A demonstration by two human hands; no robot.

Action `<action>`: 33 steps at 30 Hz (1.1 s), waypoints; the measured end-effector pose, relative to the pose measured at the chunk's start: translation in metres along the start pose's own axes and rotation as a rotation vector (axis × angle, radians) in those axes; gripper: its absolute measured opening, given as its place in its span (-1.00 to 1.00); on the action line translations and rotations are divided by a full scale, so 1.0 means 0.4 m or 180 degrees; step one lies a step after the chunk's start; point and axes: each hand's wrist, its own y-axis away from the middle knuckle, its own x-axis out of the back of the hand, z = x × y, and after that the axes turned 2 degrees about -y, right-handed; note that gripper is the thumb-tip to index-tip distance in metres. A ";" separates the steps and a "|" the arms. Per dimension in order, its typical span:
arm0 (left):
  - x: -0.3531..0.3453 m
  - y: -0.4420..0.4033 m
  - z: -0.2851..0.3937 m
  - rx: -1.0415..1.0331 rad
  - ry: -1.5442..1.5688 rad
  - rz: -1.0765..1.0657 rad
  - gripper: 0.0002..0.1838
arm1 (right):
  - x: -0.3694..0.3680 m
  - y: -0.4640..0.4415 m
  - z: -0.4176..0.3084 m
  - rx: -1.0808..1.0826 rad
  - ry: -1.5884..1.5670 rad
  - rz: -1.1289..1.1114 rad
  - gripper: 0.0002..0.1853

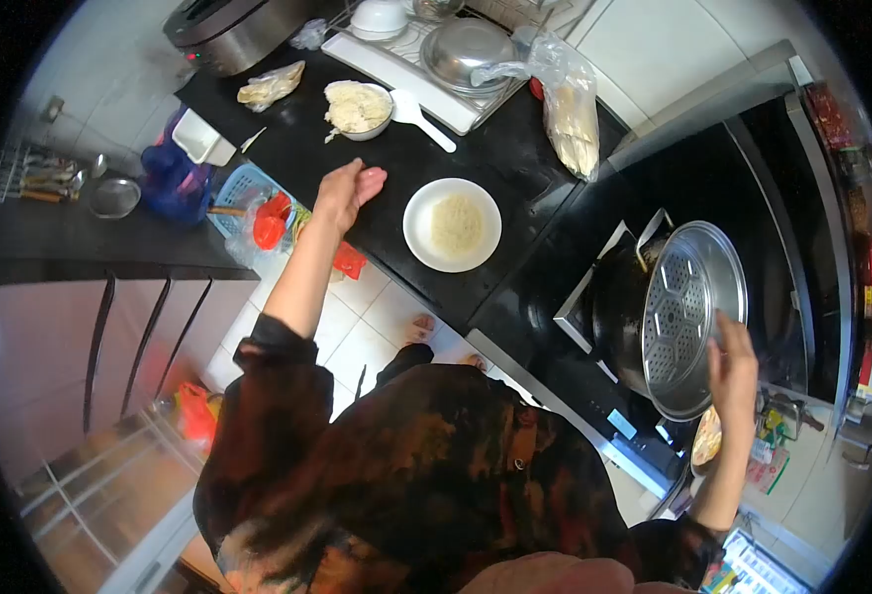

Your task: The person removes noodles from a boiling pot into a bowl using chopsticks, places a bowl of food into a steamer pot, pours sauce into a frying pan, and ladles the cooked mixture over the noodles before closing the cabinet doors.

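Note:
My left hand (352, 191) is held above the dark counter, its fingers stretched out and nothing in them. Just right of it lies a white plate (414, 226) with a flat, pale, grainy layer in its middle. My right hand (733, 368) grips the rim of a metal steamer pan (669, 307) with a perforated bottom. The steamer is tilted up on its side over a dark wok (616, 317) on the stove, hiding part of it. Behind the plate stands a bowl of pale, crumbly mash (357, 107), with a white rice paddle (422, 119) beside it.
A plastic bag of pale, long pieces (572, 114) lies at the back right. A dish rack (391, 74) holds bowls and a metal basin (468, 56). A rice cooker (228, 40) stands at the back left. Left of the counter is a blue basket (248, 188).

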 end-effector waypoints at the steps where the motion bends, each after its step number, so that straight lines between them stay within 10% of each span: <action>1: -0.012 -0.045 0.007 0.0037 -0.0043 -0.0039 -0.74 | 0.017 0.031 0.016 -0.0208 -0.0182 0.0182 -0.60; 5: -0.052 -0.180 0.024 -0.0758 0.0227 0.0068 -0.65 | 0.075 0.162 0.021 -0.0595 -0.0201 0.0677 -0.60; 16: 0.016 -0.260 0.116 -0.0360 -0.0309 0.0034 -0.54 | 0.083 0.435 -0.022 -0.1853 -0.0319 0.0822 -0.76; 33: -0.540 0.637 0.168 -0.0583 -0.2369 -0.2200 -0.57 | 0.017 0.747 0.150 -0.1787 -0.0682 0.1653 -0.78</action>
